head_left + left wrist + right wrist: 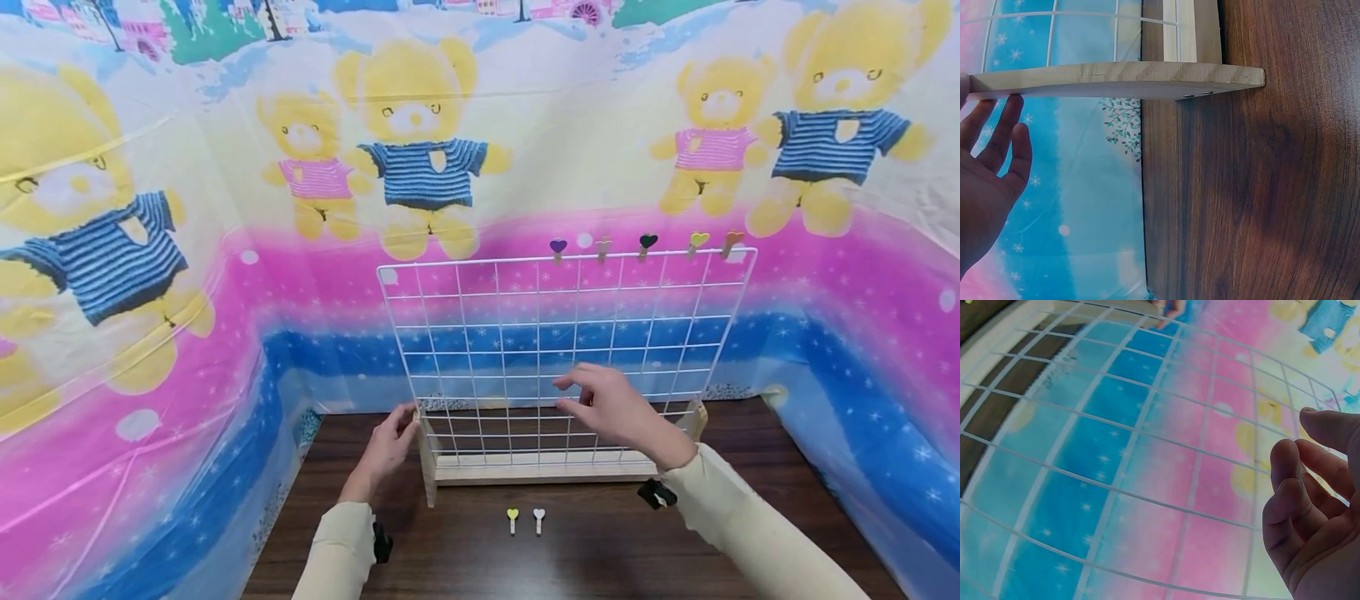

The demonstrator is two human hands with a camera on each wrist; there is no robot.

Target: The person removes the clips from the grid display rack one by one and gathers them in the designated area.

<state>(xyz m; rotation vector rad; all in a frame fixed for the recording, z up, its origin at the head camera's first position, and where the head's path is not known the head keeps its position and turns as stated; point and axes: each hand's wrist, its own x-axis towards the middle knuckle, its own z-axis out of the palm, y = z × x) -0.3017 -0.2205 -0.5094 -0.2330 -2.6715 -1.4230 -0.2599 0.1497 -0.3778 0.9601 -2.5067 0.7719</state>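
Note:
A white wire grid panel stands upright in a wooden stand. My left hand holds the top of the stand's left upright. In the left wrist view its fingers touch one face of that wooden side piece, with a thumb tip just showing at the opposite face. In front of the grid hovers my right hand, fingers loosely bent and holding nothing; the right wrist view also shows no object in it. On the table before the stand lie a yellow heart clothespin and a white heart clothespin.
Along the grid's top right edge sit several heart clothespins: purple, pale, dark green, yellow and orange. The dark wooden table meets a bear-printed cloth at the back and sides.

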